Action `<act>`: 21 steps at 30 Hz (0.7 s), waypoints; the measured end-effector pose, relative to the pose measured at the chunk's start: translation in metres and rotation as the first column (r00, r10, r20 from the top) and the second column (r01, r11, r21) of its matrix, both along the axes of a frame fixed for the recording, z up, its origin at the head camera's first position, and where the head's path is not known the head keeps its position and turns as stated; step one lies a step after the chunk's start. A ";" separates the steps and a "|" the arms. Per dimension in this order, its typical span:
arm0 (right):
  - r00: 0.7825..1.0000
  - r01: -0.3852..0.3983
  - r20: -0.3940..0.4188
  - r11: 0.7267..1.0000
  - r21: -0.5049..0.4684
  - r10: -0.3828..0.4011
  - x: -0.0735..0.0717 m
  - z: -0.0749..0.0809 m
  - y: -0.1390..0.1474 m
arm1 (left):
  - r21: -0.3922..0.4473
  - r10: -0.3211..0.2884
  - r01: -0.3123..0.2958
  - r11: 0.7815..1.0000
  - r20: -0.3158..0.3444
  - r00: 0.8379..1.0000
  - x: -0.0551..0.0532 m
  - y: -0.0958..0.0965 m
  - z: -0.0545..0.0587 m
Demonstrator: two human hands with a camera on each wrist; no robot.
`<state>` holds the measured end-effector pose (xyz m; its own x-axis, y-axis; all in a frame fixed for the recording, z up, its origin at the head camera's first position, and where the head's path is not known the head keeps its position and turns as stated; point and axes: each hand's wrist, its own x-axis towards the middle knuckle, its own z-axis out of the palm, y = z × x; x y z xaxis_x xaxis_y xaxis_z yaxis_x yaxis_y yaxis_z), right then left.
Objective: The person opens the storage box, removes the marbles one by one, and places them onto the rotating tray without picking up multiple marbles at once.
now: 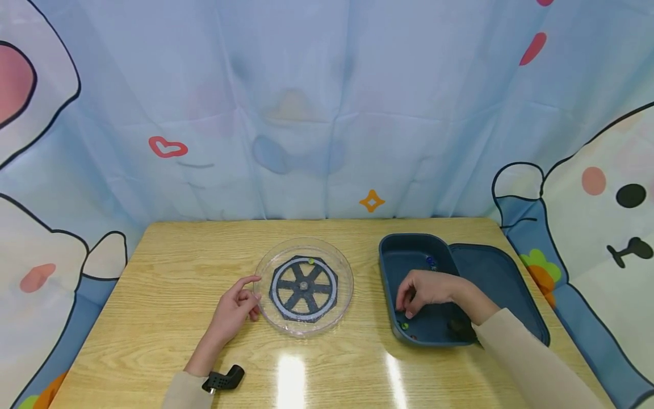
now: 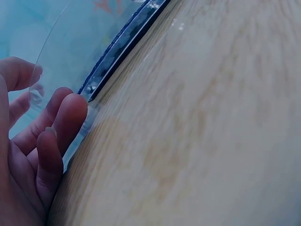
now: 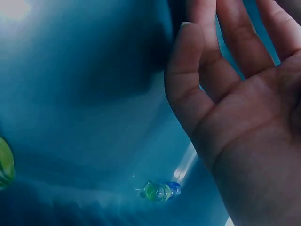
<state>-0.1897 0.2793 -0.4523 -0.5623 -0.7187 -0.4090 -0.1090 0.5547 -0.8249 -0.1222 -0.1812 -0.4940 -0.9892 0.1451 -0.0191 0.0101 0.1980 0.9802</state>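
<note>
My left hand (image 1: pixel 234 311) touches the left rim of a clear round dish (image 1: pixel 344 301) with its fingertips, the fingers loosely bent. Inside the dish lies a dark octagonal piece (image 1: pixel 304 287) with a pale ring and wheel-like spokes. A yellow-green marble (image 1: pixel 311 261) sits at the far part of that ring. My right hand (image 1: pixel 429 291) reaches down into a dark blue bin (image 1: pixel 386 272), thumb a little apart from the bent fingers. Near its fingertips lie a green marble (image 1: pixel 405 326) and a small red bead-like thing (image 1: pixel 413 337). Blue marbles (image 1: pixel 431 261) lie farther back.
A dark blue lid (image 1: pixel 503 284) lies against the bin's right side. Both rest on a wooden table (image 1: pixel 168 272). A printed cloth (image 1: pixel 306 113) hangs behind the table's far edge. On the left wrist is a black device (image 1: pixel 223 379).
</note>
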 end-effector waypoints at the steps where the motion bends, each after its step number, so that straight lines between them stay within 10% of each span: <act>1: 1.000 -0.014 0.009 1.000 0.006 0.014 0.000 -0.001 -0.001 | 0.000 -0.002 0.002 1.000 -0.001 1.000 0.000 0.000 0.000; 21: 0.986 -0.081 -0.122 0.959 0.273 0.118 0.007 -0.005 -0.022 | -0.002 -0.011 0.011 1.000 -0.003 1.000 0.001 0.000 0.001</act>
<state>-0.1827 0.2571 -0.4574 -0.5570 -0.6493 -0.5177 -0.2752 0.7325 -0.6226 -0.1213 -0.1812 -0.4929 -0.9876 0.1562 -0.0166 0.0152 0.2000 0.9797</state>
